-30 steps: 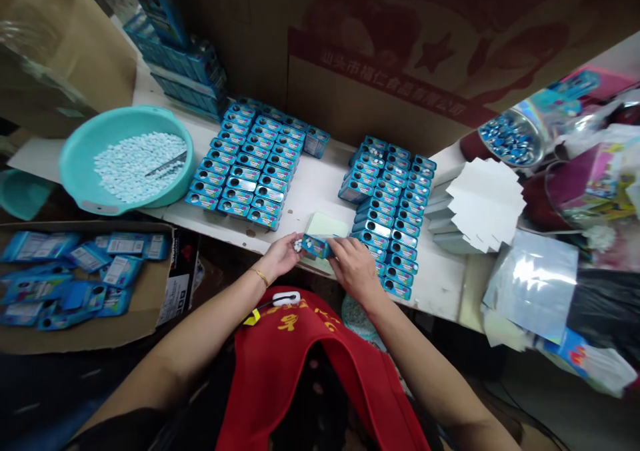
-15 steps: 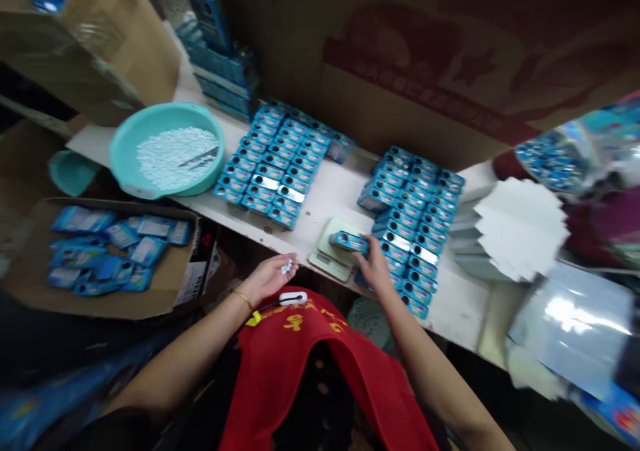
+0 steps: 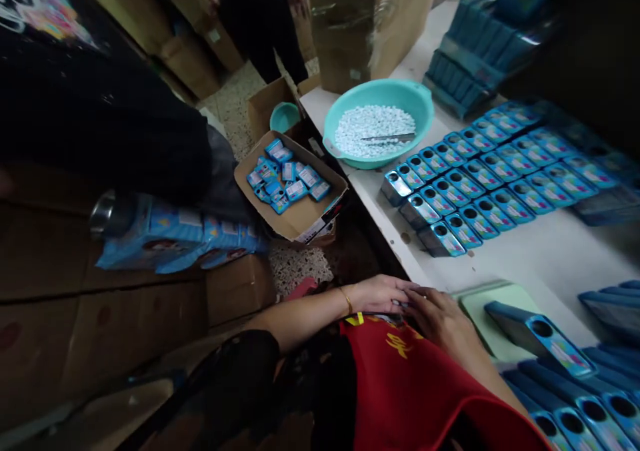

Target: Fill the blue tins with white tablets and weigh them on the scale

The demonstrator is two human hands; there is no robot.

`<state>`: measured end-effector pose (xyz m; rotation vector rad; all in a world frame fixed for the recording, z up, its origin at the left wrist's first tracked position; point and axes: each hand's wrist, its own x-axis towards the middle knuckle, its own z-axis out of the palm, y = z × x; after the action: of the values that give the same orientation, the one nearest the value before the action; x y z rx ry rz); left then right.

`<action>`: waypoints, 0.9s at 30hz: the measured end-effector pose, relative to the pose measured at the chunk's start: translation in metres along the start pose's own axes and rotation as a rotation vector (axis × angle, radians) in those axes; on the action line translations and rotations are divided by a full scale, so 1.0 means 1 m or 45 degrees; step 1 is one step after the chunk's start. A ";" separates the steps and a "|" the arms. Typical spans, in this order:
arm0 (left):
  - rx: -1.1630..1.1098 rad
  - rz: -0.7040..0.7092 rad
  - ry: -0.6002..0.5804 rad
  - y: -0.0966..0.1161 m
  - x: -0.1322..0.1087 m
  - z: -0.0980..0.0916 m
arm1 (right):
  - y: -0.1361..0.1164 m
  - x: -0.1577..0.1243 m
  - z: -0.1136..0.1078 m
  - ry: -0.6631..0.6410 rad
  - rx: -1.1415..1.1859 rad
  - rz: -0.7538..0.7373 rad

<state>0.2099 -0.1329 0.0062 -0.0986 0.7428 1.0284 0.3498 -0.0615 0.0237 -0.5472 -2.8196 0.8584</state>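
My left hand [image 3: 383, 294] is curled in front of the red apron [image 3: 405, 348], with small white pellets [image 3: 397, 302] partly visible in it. My right hand [image 3: 443, 314] meets it from the right, its bent fingers pressed at the left fingertips. What the right fingers pinch, if anything, is hidden. Just right of my right hand, a pale green scale [image 3: 483, 304] lies on the white table [image 3: 450, 274]. A blue tin box [image 3: 540, 338] with a round dark hole in its end lies on the scale, touched by neither hand.
A turquoise basin [image 3: 345, 154] of white pellets, with a dark flat tool [image 3: 387, 137] in it, stands at the table's edge. Rows of blue tins [image 3: 480, 184] fill the table beyond. A carton [image 3: 300, 228] of blue packs sits lower left. Another person [image 3: 270, 24] stands behind.
My view has swung left. My right hand has let go of the blue tin, leaving it on the scale, and has come over to my left hand.
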 end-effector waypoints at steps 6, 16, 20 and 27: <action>-0.072 0.098 -0.028 0.000 -0.020 -0.018 | -0.006 0.021 0.005 -0.225 0.179 -0.058; -0.175 0.236 0.004 -0.011 -0.034 -0.028 | -0.019 0.025 0.015 -0.170 0.098 -0.101; -0.152 0.235 -0.017 -0.009 -0.033 -0.025 | -0.015 0.021 0.016 -0.130 0.081 -0.137; 0.017 0.207 -0.048 -0.001 -0.021 -0.006 | -0.022 0.009 0.005 -0.088 0.027 0.072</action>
<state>0.2015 -0.1512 0.0142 -0.0074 0.7319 1.1770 0.3337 -0.0775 0.0327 -0.6082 -2.8658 0.9343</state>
